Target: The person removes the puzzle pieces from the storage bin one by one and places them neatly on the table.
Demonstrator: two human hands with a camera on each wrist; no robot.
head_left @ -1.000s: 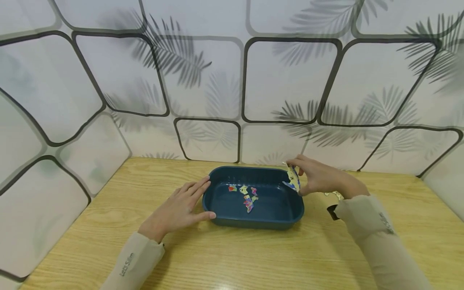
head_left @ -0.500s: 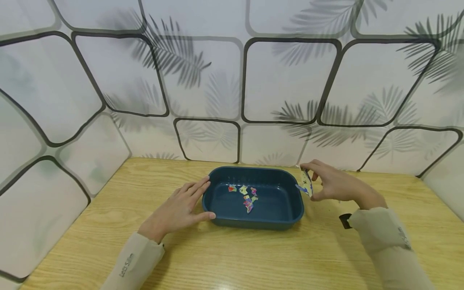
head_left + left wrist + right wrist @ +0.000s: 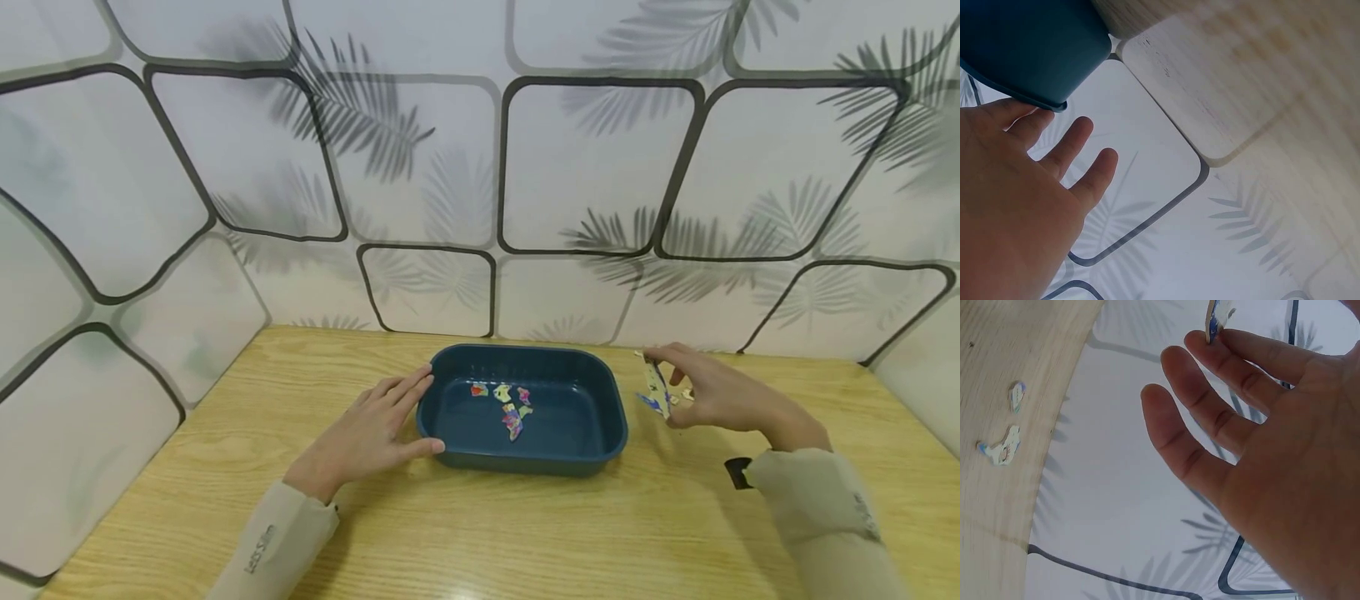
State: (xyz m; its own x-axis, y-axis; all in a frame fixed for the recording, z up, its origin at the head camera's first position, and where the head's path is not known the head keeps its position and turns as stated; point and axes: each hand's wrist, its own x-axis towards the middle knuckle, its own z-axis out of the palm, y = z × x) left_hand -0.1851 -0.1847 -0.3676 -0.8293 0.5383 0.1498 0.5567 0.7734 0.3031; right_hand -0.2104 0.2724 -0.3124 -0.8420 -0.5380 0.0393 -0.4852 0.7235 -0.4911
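Observation:
A dark blue rectangular basin point(image 3: 525, 463) stands on the wooden table, with several small colourful puzzle pieces point(image 3: 512, 423) lying flat on its floor. My left hand point(image 3: 367, 437) rests at the basin's left end, fingers spread and fairly straight, tips touching the rim; the left wrist view shows fingertips under the rim point(image 3: 1054, 107). To the right of the basin, my right hand point(image 3: 731, 398) pinches a larger cream and blue puzzle piece point(image 3: 657, 387), tilted up on edge between thumb and fingers. Only part of that piece point(image 3: 1215, 322) shows at the top of the right wrist view.
Loose puzzle pieces point(image 3: 687, 394) lie on the table beyond my right fingers; two loose pieces, one an irregular piece point(image 3: 1004, 449), show in the right wrist view. A patterned wall covering point(image 3: 570, 292) rises behind the table. A dark strap point(image 3: 738, 472) sticks out from the right sleeve.
My right hand has moved right and slightly nearer, carrying the pinched puzzle piece from over the basin's right rim to beside it. My left hand and the basin have stayed put.

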